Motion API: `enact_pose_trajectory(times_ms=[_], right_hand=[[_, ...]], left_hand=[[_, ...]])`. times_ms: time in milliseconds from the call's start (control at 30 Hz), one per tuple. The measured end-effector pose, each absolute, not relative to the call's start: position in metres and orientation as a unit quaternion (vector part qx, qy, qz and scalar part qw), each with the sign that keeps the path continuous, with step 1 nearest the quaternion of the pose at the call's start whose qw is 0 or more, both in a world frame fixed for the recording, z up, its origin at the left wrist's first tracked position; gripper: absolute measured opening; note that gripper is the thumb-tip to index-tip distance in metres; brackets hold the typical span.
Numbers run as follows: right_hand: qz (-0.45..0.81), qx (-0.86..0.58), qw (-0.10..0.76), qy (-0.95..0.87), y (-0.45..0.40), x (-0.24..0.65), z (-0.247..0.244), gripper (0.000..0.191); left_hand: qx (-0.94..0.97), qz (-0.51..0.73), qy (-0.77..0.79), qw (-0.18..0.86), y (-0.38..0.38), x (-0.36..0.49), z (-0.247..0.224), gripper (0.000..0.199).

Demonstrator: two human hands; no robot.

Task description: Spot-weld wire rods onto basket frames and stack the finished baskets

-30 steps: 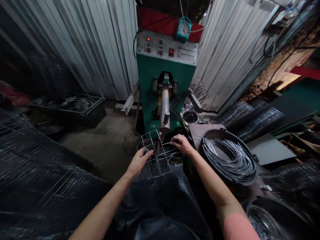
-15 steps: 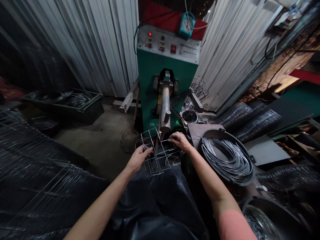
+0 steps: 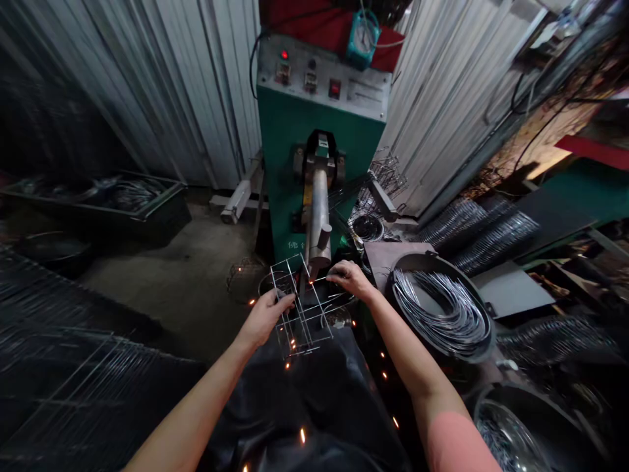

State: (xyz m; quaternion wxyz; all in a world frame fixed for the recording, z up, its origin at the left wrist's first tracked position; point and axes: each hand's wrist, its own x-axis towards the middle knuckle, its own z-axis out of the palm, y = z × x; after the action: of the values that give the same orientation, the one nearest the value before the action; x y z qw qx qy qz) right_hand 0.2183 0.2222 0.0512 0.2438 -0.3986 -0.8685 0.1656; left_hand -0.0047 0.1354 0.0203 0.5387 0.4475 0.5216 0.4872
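My left hand [image 3: 261, 317] pinches the left side of a small wire rack [image 3: 305, 318], a grid of thin silvery rods tilted over my lap. Across from it, my right hand [image 3: 352, 278] grips a thin wire [image 3: 319, 280] between thumb and fingertips. That wire reaches to the rack right under the tip of the round metal arm [image 3: 320, 213] of a green spot welder [image 3: 280, 157]. A glowing point shows where they meet, and orange sparks scatter down over the dark apron [image 3: 295, 393].
On the right, a round pan [image 3: 396, 308] holds coiled wires, and a second bowl [image 3: 531, 400] with small metal pieces stands nearer. Stacked wire grids [image 3: 73, 380] fill the left. A green trough [image 3: 167, 216] of metal parts lies behind them. Corrugated metal walls [image 3: 196, 85] close the back.
Sparks now fly from the welding tip, where none showed before. The whole view has shifted slightly, while both hands keep their grips at about the same place on the rack and wire.
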Motion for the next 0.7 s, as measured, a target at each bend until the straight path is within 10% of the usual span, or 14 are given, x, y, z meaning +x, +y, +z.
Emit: enact_pose_trajectory(times_ms=[700], right_hand=[[0.148, -0.423, 0.372, -0.813, 0.207, 0.232, 0.029, 0.031]], left_hand=[[0.388, 0.562, 0.516, 0.516, 0.129, 0.005, 0.02, 0.03]])
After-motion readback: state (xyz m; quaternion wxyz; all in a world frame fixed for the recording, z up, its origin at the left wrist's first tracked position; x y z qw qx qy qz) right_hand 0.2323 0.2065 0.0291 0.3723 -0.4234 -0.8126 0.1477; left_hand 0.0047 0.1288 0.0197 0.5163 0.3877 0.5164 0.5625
